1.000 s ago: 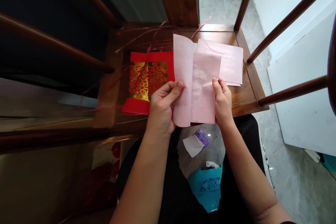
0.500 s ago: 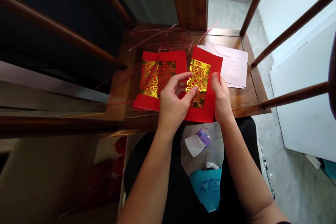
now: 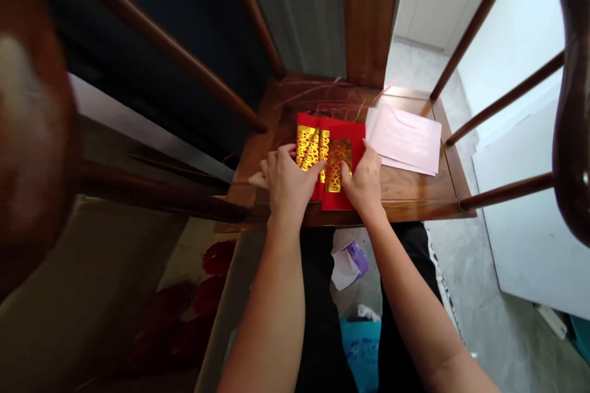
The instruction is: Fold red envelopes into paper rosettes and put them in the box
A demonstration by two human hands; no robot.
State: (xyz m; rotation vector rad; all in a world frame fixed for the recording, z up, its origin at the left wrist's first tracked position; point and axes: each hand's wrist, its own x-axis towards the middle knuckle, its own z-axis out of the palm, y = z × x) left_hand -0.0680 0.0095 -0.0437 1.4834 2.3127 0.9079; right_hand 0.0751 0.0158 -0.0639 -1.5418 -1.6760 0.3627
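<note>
Two red envelopes with gold cut-out patterns, or small stacks of them, lie side by side and overlap on the wooden chair seat. My left hand (image 3: 289, 187) curves round the outer edge of the left red envelope (image 3: 308, 142), its thumb over the front. My right hand (image 3: 366, 181) grips the outer edge of the right red envelope (image 3: 338, 196), thumb on the gold panel and fingers at the side. The envelopes' lower left part is hidden by my left hand. How many envelopes are stacked cannot be made out.
Pale pink sheets (image 3: 410, 138) lie on the right of the wooden seat (image 3: 401, 187). Thin pink strings (image 3: 318, 87) are strewn behind the envelopes. Wooden spindles (image 3: 483, 24) rise around the seat. Below are a purple packet (image 3: 358, 258) and a blue bin (image 3: 362, 344).
The right envelope has been brought left and down, now overlapping the left one. My left hand has moved to the left envelope's outer edge; the right has closed on its envelope. The view has shifted.
</note>
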